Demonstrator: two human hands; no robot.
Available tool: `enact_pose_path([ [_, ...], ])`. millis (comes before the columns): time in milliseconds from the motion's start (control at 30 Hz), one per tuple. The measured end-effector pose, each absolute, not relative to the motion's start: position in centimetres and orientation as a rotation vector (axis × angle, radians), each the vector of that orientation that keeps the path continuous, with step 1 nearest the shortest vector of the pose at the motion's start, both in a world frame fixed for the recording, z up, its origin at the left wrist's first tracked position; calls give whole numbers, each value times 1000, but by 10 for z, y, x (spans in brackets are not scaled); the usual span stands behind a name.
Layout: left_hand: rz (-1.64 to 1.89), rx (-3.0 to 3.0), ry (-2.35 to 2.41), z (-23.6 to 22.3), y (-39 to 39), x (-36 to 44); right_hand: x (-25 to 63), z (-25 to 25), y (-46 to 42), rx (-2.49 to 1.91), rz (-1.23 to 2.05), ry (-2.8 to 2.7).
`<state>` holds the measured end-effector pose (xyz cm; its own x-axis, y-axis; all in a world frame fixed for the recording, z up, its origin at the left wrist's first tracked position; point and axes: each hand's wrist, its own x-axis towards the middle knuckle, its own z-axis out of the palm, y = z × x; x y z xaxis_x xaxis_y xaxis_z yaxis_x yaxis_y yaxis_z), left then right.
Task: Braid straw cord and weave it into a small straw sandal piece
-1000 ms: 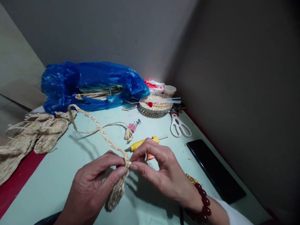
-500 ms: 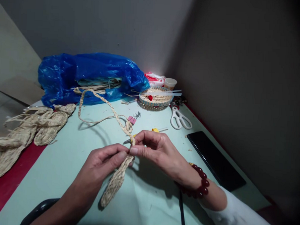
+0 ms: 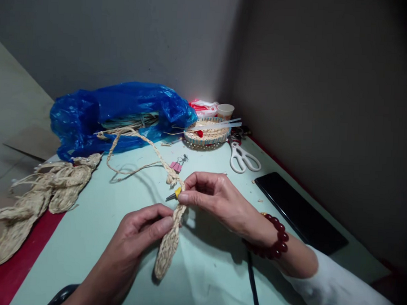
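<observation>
Pale braid [image 3: 168,247] — cup [image 3: 225,110] markings blurred

- From the head camera I see the left hand [image 3: 144,231] pinching the edge of a woven straw piece [image 3: 167,254] between thumb and forefinger.
- I have the right hand [image 3: 218,202] pinching it higher up, where it narrows; a dark-red bead bracelet [image 3: 278,236] circles that wrist.
- From there I follow a straw braid [image 3: 154,149] up to a blue plastic bag [image 3: 132,95] with straw showing in its opening.
- Beside the right thumb I make out a yellow tool [image 3: 178,192] with a dark tip, mostly hidden.
- A pink binder clip [image 3: 176,166] sits beyond, on the pale green counter [image 3: 214,288].
- To the right I see white-handled scissors [image 3: 238,158], a round basket [image 3: 207,141] and a flat black slab [image 3: 298,210].
</observation>
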<state>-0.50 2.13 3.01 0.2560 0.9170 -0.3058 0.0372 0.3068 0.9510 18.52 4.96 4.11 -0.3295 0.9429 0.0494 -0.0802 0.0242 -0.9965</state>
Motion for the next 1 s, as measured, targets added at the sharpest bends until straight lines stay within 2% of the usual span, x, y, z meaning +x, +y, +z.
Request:
enact_pose_path([
  [233, 726, 1175, 1154, 28, 19, -6, 182, 38, 46, -932, 1310, -1532],
  [600, 760, 1157, 1123, 19, 16, -7, 181, 27, 51, -892, 1475, -1411],
  [833, 1091, 941, 1220, 31, 21, -7, 188, 32, 58, -970, 1409, -1361],
  [1000, 1357, 1133, 1374, 24, 28, -17, 188, 32, 61, -1008, 1395, -1345],
])
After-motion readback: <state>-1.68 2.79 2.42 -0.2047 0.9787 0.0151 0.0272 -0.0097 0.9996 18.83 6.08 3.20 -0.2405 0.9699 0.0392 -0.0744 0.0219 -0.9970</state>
